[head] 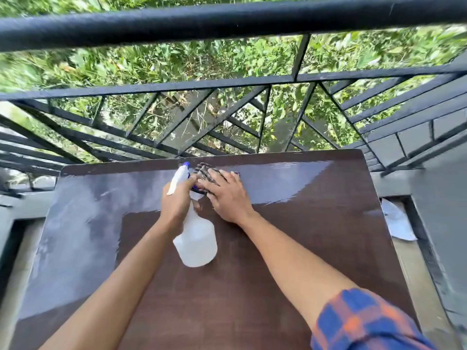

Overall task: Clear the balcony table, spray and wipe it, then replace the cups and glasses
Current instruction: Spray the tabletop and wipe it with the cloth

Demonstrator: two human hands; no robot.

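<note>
A dark brown glossy table [252, 286] fills the lower view, with no cups or glasses on it. My left hand [177, 200] grips the neck of a white translucent spray bottle [197, 238] with a blue-tipped nozzle, held above the table's middle. My right hand [227, 195] lies flat on a checked cloth [206, 171] and presses it onto the tabletop near the far edge. Most of the cloth is hidden under the palm and fingers. The two hands almost touch.
A black metal balcony railing [227, 24] runs close behind the table's far edge, with green foliage beyond. A grey ledge and wall [439, 198] stand at the right, with a white sheet [396, 221] lying in the gap beside the table.
</note>
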